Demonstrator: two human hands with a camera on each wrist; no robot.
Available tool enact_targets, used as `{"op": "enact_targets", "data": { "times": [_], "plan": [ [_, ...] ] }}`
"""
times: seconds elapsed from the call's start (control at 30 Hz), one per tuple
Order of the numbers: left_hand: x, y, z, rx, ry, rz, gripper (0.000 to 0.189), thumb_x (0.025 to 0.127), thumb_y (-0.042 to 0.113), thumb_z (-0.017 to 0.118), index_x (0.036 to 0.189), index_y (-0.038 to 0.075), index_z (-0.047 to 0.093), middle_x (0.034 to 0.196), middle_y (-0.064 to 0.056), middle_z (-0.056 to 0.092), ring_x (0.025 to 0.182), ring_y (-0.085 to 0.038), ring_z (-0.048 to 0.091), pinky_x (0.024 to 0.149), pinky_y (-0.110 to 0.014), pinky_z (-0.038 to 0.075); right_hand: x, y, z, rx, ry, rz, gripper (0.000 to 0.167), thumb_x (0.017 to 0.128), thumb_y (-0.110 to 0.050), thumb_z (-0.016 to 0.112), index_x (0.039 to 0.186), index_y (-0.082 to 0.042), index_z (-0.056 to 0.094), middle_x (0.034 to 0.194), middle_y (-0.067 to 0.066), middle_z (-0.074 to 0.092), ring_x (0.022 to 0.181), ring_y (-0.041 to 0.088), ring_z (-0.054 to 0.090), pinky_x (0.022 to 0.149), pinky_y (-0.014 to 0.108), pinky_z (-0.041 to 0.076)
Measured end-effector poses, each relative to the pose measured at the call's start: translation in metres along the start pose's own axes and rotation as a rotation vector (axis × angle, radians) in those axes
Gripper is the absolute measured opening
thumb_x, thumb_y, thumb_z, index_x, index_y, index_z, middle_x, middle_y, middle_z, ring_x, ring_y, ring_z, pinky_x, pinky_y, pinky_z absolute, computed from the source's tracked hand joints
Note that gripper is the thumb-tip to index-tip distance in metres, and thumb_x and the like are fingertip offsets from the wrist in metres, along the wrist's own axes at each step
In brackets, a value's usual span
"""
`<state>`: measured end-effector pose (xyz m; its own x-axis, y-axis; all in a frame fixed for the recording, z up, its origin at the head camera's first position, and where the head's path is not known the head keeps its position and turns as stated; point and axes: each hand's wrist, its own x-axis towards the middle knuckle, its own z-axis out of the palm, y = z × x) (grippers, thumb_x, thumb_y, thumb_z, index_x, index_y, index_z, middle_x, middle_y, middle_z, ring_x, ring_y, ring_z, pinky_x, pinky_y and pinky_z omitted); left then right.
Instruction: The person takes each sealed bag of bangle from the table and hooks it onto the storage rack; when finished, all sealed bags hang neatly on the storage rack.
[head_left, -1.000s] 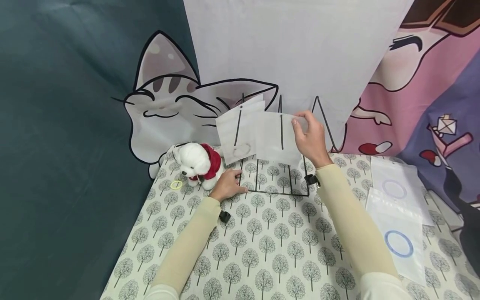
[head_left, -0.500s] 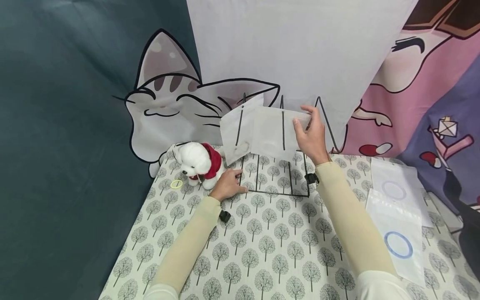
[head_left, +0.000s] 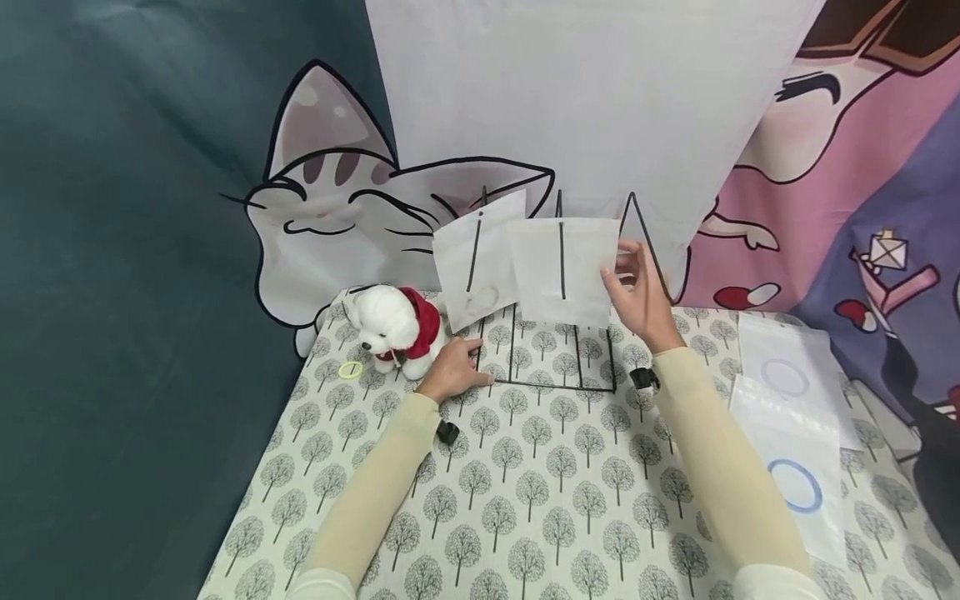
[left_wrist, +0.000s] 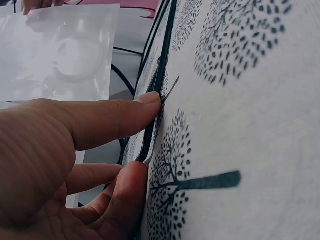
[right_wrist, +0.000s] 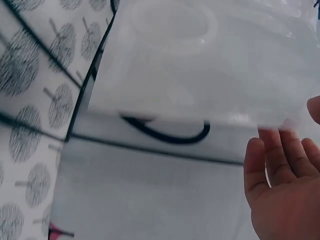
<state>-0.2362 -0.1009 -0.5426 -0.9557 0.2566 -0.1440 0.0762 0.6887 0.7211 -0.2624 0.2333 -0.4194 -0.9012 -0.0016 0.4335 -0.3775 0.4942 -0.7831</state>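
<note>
A black wire rack point(head_left: 555, 387) with several upright hooks stands at the back of the table. My left hand point(head_left: 453, 369) pinches its front left corner; the left wrist view has the thumb on the black wire point(left_wrist: 159, 80) and a finger beneath. Two clear zip bags hang on the rack: a tilted left bag point(head_left: 459, 260) on the left hook and a straighter bag point(head_left: 536, 271) on the middle hook. My right hand point(head_left: 643, 300) is at the middle bag's right edge, thumb apart and fingers loosely bent. In the right wrist view the fingertips overlap that bag's edge point(right_wrist: 240, 117).
A white plush dog point(head_left: 390, 325) in a red hood sits left of the rack, with a yellow ring point(head_left: 362, 371) before it. On the right lie a bag with a blue ring point(head_left: 797, 486) and one with a pale purple ring point(head_left: 785, 377). The right hook point(head_left: 649, 237) is bare.
My right hand has moved right and down from the middle bag's top right corner, its grip loosened. That bag now hangs level. My left hand has stayed at the rack's corner.
</note>
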Motion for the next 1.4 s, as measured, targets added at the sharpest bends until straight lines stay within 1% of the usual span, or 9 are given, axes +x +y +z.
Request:
{"op": "enact_targets", "data": {
  "times": [0.17,0.5,0.63,0.73,0.93,1.13,1.3,1.37,1.4],
  "plan": [
    [-0.001,0.0,-0.001,-0.01,0.023,-0.001,0.091,0.076,0.026,0.095,0.154,0.005,0.053,0.116,-0.011,0.06,0.078,-0.014,0.057,0.072,-0.03,0.053,-0.014,0.008,-0.023,-0.016,0.025,-0.02,0.041,0.105,-0.018,0.065,0.142,-0.003,0.056,0.124,0.018,0.073,0.106,0.009,0.065,0.094,0.016,0.051],
    [-0.001,0.005,-0.001,-0.015,0.012,0.007,0.093,0.075,0.024,0.096,0.155,0.004,0.052,0.092,-0.006,0.06,0.075,-0.016,0.058,0.074,-0.033,0.054,-0.054,0.04,-0.082,-0.137,0.046,0.079,0.031,0.104,-0.016,0.067,0.132,-0.004,0.065,0.124,0.012,0.071,0.103,-0.007,0.062,0.091,0.007,0.049],
    [-0.001,0.004,0.0,-0.013,0.022,0.025,0.093,0.075,0.024,0.096,0.154,0.003,0.052,0.099,-0.008,0.063,0.079,-0.017,0.061,0.081,-0.036,0.057,-0.072,0.057,-0.104,-0.2,0.027,0.125,0.027,0.104,-0.021,0.067,0.127,-0.006,0.069,0.122,0.007,0.071,0.102,-0.011,0.06,0.087,0.004,0.046],
    [-0.001,0.003,0.0,-0.015,0.026,0.016,0.093,0.074,0.023,0.096,0.154,0.005,0.053,0.111,-0.01,0.065,0.085,-0.017,0.063,0.088,-0.04,0.059,-0.087,0.071,-0.121,-0.248,0.007,0.159,0.028,0.104,-0.026,0.067,0.125,-0.008,0.071,0.119,-0.002,0.071,0.101,-0.015,0.059,0.086,0.001,0.045],
    [-0.001,0.002,0.0,-0.017,0.022,0.0,0.094,0.074,0.024,0.096,0.155,0.007,0.052,0.135,-0.014,0.064,0.094,-0.021,0.065,0.102,-0.046,0.057,-0.116,0.098,-0.159,-0.284,-0.001,0.243,0.033,0.104,-0.03,0.069,0.126,-0.005,0.07,0.106,-0.034,0.061,0.097,-0.02,0.056,0.082,-0.001,0.043],
    [-0.001,0.003,-0.001,-0.015,0.013,0.004,0.095,0.074,0.027,0.096,0.156,0.007,0.051,0.138,-0.015,0.063,0.115,-0.031,0.064,0.113,-0.051,0.05,-0.141,0.127,-0.192,-0.305,-0.013,0.331,0.039,0.104,-0.03,0.068,0.127,0.001,0.066,0.099,-0.047,0.054,0.092,-0.026,0.053,0.077,-0.002,0.043],
    [-0.002,0.001,-0.001,-0.028,0.012,-0.009,0.094,0.074,0.026,0.096,0.156,0.009,0.052,0.137,-0.013,0.062,0.103,-0.026,0.065,0.106,-0.048,0.054,-0.16,0.149,-0.216,-0.375,-0.05,0.402,0.045,0.104,-0.036,0.067,0.13,0.001,0.063,0.099,-0.047,0.049,0.09,-0.029,0.044,0.071,0.0,0.041],
    [-0.002,0.0,-0.001,-0.027,0.009,-0.008,0.094,0.074,0.027,0.096,0.156,0.01,0.052,0.136,-0.012,0.062,0.097,-0.023,0.064,0.103,-0.046,0.056,-0.167,0.156,-0.225,-0.421,-0.073,0.432,0.048,0.104,-0.039,0.066,0.132,0.0,0.063,0.104,-0.033,0.059,0.091,-0.025,0.044,0.07,0.002,0.04],
    [-0.001,0.0,-0.001,-0.028,0.011,-0.005,0.094,0.074,0.026,0.096,0.156,0.01,0.053,0.135,-0.012,0.062,0.097,-0.022,0.063,0.103,-0.046,0.055,-0.17,0.158,-0.229,-0.443,-0.09,0.451,0.05,0.105,-0.04,0.065,0.134,0.001,0.061,0.112,-0.022,0.065,0.096,-0.016,0.051,0.076,0.008,0.044]
  ]
}}
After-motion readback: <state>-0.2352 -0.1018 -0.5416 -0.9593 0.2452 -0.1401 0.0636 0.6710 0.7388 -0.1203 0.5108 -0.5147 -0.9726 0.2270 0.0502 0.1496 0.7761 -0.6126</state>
